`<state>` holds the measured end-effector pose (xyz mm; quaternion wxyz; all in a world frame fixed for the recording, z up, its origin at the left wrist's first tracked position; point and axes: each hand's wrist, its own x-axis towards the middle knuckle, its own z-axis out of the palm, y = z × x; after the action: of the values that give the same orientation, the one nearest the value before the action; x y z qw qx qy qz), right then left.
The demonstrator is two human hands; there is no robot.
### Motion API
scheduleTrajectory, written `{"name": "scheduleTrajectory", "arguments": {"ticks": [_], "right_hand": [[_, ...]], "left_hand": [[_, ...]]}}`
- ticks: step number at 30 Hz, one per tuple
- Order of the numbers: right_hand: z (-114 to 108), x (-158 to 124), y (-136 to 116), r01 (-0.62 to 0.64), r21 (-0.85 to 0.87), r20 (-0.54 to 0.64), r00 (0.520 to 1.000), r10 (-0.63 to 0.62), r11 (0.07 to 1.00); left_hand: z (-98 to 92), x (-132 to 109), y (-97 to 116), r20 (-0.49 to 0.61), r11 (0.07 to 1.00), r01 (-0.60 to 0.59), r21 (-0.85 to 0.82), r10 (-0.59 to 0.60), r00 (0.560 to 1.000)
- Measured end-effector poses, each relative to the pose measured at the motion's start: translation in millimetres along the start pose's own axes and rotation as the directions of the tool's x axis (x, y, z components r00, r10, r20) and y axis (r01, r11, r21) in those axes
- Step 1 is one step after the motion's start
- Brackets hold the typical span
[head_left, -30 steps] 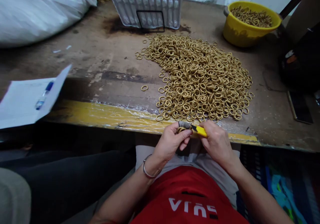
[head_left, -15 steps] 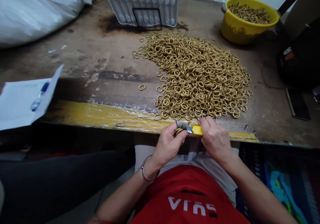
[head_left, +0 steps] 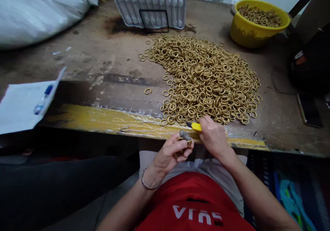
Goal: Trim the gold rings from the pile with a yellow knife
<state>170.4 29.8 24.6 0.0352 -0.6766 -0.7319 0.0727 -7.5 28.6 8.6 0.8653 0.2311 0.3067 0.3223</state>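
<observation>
Several brass-coloured rings (head_left: 179,152) are gripped in my left hand (head_left: 167,155), between its thumb and fingers. Grey wrapping covers the index fingertip of that hand. My right hand (head_left: 215,136) is closed around a yellow utility knife (head_left: 196,126), whose dark blade points left over the table's front edge. The blade is apart from the held rings. Just beyond both hands lies a large heap of the same rings (head_left: 206,76), and one loose ring (head_left: 147,91) sits to its left.
A yellow tub (head_left: 247,32) of rings stands at the back right, and a ribbed grey plastic container (head_left: 152,4) at the back. Left are a white sack (head_left: 43,14), paper (head_left: 20,104) and a pen (head_left: 43,99). A phone (head_left: 309,110) lies right.
The knife blade has moved away from the rings in my left hand, up and left toward the heap. My left hand has turned and dropped slightly, showing more of the rings.
</observation>
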Motion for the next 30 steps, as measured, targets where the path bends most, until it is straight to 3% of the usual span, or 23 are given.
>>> {"name": "scheduleTrajectory", "arguments": {"ticks": [4, 6, 8, 10, 12, 15, 18, 23, 30], "right_hand": [[-0.8, 5.5, 7.4, -0.005, 0.086, -0.048, 0.999, 0.009, 0.996], [-5.6, 7.6, 14.9, -0.033, 0.240, -0.099, 0.993, 0.058, 0.970], [-12.1, 9.4, 21.9, -0.075, 0.454, -0.083, 0.988, 0.127, 0.888], [-18.6, 10.1, 27.1, -0.161, 0.687, 0.051, 0.983, 0.174, 0.709], [-23.5, 9.1, 29.6, -0.306, 0.842, 0.264, 0.952, 0.154, 0.445], [-25.6, 5.3, 29.8, -0.484, 0.871, 0.482, 0.875, 0.048, 0.088], [-23.2, 1.9, 29.5, -0.533, 0.839, 0.534, 0.845, -0.025, -0.113], [-17.8, 0.3, 31.4, -0.591, 0.775, 0.580, 0.806, -0.118, -0.226], [-13.7, 0.2, 37.1, -0.651, 0.714, 0.609, 0.759, -0.232, -0.255]], "left_hand": [[-3.6, 0.7, 4.6, 0.003, 0.999, 0.012, -0.047, -0.012, 1.000], [-3.0, 2.7, 4.9, -0.048, 1.000, -0.002, 0.023, 0.003, 0.999], [-0.6, 5.2, 3.7, -0.110, 0.984, -0.037, 0.176, 0.057, 0.992], [2.7, 7.9, 1.7, -0.147, 0.914, -0.100, 0.394, 0.170, 0.975], [5.6, 10.4, -0.5, -0.125, 0.769, -0.197, 0.608, 0.338, 0.933], [7.6, 13.8, -2.9, -0.001, 0.524, -0.334, 0.784, 0.539, 0.842], [7.0, 16.2, -3.5, 0.099, 0.386, -0.396, 0.833, 0.600, 0.794], [6.4, 17.1, -2.5, 0.188, 0.308, -0.420, 0.854, 0.571, 0.799], [7.3, 15.3, -0.9, 0.381, 0.052, -0.512, 0.857, 0.604, 0.700]]}}
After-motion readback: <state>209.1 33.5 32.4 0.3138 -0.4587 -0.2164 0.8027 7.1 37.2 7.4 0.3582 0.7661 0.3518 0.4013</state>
